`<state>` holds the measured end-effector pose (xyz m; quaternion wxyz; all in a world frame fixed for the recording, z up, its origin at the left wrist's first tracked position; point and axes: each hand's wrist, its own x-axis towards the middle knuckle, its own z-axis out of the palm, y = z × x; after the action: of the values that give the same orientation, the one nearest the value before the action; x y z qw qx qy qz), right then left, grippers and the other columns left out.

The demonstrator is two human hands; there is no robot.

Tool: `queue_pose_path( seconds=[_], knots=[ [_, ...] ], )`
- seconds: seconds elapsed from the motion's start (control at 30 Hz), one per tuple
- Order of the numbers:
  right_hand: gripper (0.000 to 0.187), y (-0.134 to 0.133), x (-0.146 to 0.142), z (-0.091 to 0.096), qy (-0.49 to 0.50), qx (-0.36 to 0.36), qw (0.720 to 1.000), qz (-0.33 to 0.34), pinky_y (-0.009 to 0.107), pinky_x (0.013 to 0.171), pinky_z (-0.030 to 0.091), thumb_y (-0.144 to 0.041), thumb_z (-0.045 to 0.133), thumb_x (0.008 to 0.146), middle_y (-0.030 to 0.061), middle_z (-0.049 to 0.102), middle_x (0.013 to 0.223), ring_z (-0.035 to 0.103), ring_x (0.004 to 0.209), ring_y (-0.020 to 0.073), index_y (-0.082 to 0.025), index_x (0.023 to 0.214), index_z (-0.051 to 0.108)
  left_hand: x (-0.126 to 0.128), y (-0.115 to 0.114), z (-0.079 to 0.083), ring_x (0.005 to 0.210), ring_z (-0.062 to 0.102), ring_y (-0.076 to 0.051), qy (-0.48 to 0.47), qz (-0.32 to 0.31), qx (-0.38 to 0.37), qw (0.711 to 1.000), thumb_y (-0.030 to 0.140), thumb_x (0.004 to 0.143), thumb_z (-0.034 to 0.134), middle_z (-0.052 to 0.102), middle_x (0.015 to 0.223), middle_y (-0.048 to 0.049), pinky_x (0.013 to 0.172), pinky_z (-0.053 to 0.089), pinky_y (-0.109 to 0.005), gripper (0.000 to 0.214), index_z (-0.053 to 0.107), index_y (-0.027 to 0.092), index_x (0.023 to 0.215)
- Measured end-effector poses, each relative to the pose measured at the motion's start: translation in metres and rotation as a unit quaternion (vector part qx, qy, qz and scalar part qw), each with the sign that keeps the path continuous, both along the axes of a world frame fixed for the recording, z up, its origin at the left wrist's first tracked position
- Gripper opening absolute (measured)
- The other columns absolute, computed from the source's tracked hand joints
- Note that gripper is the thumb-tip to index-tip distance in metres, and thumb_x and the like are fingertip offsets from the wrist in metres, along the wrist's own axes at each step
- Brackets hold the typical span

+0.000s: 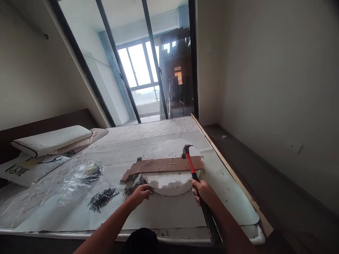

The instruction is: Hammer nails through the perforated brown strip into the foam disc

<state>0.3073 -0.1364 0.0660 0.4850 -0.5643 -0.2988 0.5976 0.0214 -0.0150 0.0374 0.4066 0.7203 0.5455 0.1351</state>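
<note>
Okay, main risk is the setup, clocks taken from the centre of the white foam disc (pixel 165 185), 12 being the far end of the bed (pixel 150 128). The brown perforated strip (pixel 164 165) lies across the disc from about 9 to 3, and its ragged 9 o'clock end overhangs onto the pale sheet (pixel 169 218). That end has no foam under it, so a hit there could rock or crack the strip. The foam looks crumbly and the bed is soft, so neither gives a firm base and a blow could lose force or skid. The claw hammer (pixel 192 165) has its head at about 1 o'clock, above the strip's far edge; contact is hard to confirm from this angle. The right hand (pixel 202 190) is choked up near the join of the red and black handle, fingers wrapped tight, with the long grip end trailing towards the body. That short hold costs some control of the swing. The left hand (pixel 140 195) sits palm down at about 7 o'clock, just off the disc rim by dark crumbs (pixel 135 187). Its fingers are together and extended, pinching nothing visible, and close enough to be at risk from a glancing hit. Loose nails (pixel 103 198) lie further out at about 8 o'clock, within reach of a stray forearm sweep.
</note>
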Motion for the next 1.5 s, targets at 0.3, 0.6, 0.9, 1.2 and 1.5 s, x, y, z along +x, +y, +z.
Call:
queue_pose_path(
  seconds=[0.3,0.6,0.9,1.2,1.5],
  knots=[
    [0.024,0.002,0.004,0.005,0.013,0.007,1.0,-0.002,0.018,0.026,0.031,-0.038,0.044,0.082,-0.0103,0.037,0.044,0.035,0.028,0.0056,-0.02,0.068,0.037,0.086,0.034,0.049,0.079,0.062,-0.019,-0.241,0.003,-0.092,0.966,0.048,0.051,0.078,0.067,0.08,-0.0102,0.082,0.048,-0.034,0.049,0.067,0.011,0.082],
    [0.028,0.003,0.012,0.002,-0.002,0.023,1.0,-0.003,0.019,0.027,0.032,-0.045,0.047,0.08,-0.0101,0.038,0.045,0.035,0.028,0.0055,-0.02,0.069,0.039,0.157,0.082,0.03,0.072,0.06,-0.018,-0.109,-0.018,0.1,0.989,0.057,0.072,0.055,0.066,0.082,-0.0101,0.067,0.046,-0.03,0.047,0.068,0.012,0.076],
    [0.026,0.01,0.013,0.006,0.014,0.022,0.999,-0.022,0.018,0.025,0.03,-0.041,0.044,0.08,-0.0104,0.035,0.043,0.034,0.026,0.0055,-0.02,0.067,0.036,0.188,0.106,-0.013,0.056,0.044,-0.013,0.007,-0.028,0.288,0.957,0.051,0.08,0.039,0.046,0.052,0.0005,0.057,0.031,-0.025,0.047,0.05,0.017,0.048],
    [0.024,0.018,0.011,0.002,0.007,0.002,1.0,-0.005,0.018,0.023,0.03,-0.037,0.041,0.083,-0.0108,0.035,0.041,0.033,0.025,0.0059,-0.021,0.067,0.035,0.188,0.112,-0.019,0.054,0.042,-0.013,0.032,-0.04,0.287,0.957,0.045,0.082,0.039,0.049,0.05,0.0002,0.056,0.029,-0.025,0.045,0.057,0.015,0.053],
    [0.029,0.016,0.008,0.002,-0.058,0.013,0.998,0.018,0.018,0.025,0.033,-0.043,0.043,0.082,-0.0093,0.038,0.045,0.036,0.027,0.005,-0.02,0.066,0.038,0.187,0.103,-0.023,0.078,0.062,-0.018,0.019,-0.034,0.257,0.966,0.036,0.085,0.04,0.072,0.085,-0.0072,0.071,0.041,-0.027,0.037,0.071,0.017,0.082]
  ],
)
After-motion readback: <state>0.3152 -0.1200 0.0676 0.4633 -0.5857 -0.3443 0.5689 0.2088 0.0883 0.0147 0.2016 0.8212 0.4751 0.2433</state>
